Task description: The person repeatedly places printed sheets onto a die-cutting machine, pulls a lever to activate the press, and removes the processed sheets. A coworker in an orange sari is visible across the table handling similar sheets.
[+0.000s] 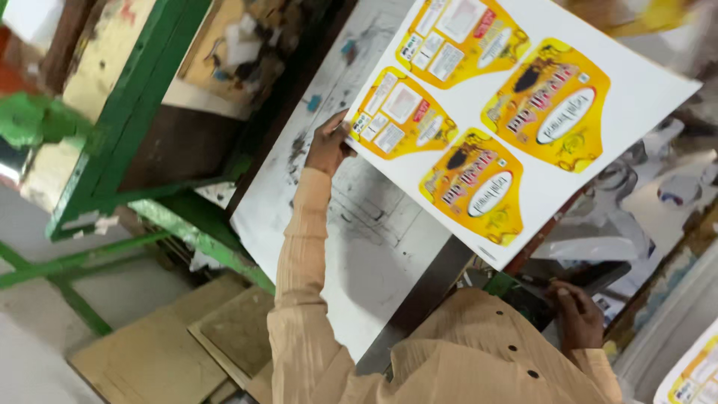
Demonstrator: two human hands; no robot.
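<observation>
Closest in, a beige ribbed shirt point(479, 352) with dark buttons fills the bottom of the view. The right hand point(577, 316) sits low beside it, fingers curled over the edge of a dark flat thing point(598, 275); whether they truly grip it I cannot tell. Just beyond lie crumpled clear plastic wraps point(591, 247). The left arm stretches forward in its long sleeve, and the left hand point(327, 145) pinches the near edge of a large white printed sheet point(643, 90), thumb on top and fingers underneath. The sheet bears four yellow shaped label prints point(553, 101) and is held tilted above a smudged, ink-stained white table point(359, 224), its far corner reaching past the table's right edge. At bottom right the corner of another yellow-printed sheet point(695, 374) shows. To the left stands a green metal frame point(127, 120), with flat cardboard pieces point(172, 344) on the floor below it, and farther off a cluttered surface with scraps.
</observation>
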